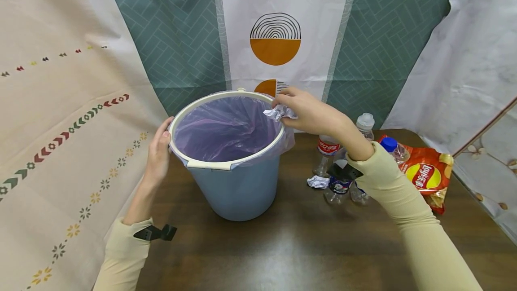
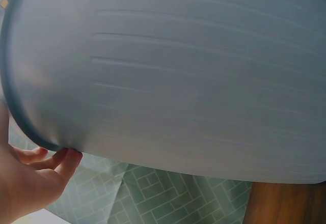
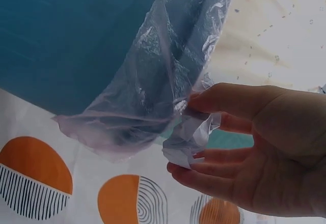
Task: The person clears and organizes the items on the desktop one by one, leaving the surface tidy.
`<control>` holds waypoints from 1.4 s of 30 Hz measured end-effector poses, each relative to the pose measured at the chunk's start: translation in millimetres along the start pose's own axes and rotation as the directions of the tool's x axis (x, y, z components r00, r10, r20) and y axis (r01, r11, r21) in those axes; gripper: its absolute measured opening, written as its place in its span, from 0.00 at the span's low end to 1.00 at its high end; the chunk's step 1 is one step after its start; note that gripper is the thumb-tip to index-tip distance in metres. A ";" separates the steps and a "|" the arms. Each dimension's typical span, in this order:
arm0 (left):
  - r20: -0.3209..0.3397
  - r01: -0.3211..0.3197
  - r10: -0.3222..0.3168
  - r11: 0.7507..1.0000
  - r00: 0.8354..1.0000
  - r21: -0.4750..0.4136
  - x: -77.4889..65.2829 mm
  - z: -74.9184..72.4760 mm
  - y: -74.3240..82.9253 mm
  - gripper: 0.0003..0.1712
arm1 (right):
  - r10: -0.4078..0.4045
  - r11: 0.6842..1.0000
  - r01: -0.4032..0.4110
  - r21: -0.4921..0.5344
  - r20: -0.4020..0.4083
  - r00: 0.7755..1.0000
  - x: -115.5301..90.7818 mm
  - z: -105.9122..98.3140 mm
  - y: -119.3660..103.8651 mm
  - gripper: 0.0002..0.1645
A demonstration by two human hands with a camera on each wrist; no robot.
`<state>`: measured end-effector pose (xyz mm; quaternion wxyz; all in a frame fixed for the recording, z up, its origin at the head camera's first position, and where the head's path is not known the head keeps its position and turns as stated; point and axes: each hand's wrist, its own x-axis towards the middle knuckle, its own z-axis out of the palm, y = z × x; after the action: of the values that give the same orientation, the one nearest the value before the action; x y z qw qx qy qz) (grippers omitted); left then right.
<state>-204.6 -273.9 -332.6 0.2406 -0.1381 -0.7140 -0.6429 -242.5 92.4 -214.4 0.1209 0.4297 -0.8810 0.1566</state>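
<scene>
A blue trash can [image 1: 238,192] with a cream rim stands on the table, lined with a thin purple-pink plastic bag [image 1: 218,125] folded over the rim. My left hand [image 1: 158,149] holds the rim on the left side; in the left wrist view its fingertips [image 2: 71,158] sit right at the can's edge. Over the rim's right side, my right hand [image 1: 304,109] pinches a crumpled white paper ball [image 1: 279,112] between thumb and fingers. The right wrist view shows this paper [image 3: 188,140] close beside the bag's overhanging edge.
Right of the can lie another crumpled paper ball [image 1: 318,182], several clear plastic bottles, one with a red label [image 1: 328,146], and a red Lay's chip bag [image 1: 426,176]. My right forearm partly covers the bottles. A patterned cloth [image 1: 181,26] hangs behind the table [image 1: 258,255].
</scene>
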 end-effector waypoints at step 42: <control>-0.005 0.031 -0.030 0.999 1.000 0.010 -1.4 1.6 2.8 0.28 | 0.122 0.991 -0.126 -0.039 -0.091 0.988 -12.9 8.9 0.1 0.19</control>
<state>-202.4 -271.7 -331.0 0.2332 -0.1244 -0.7186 -0.6432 -235.5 98.4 -227.1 0.1595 0.3637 -0.9032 0.1629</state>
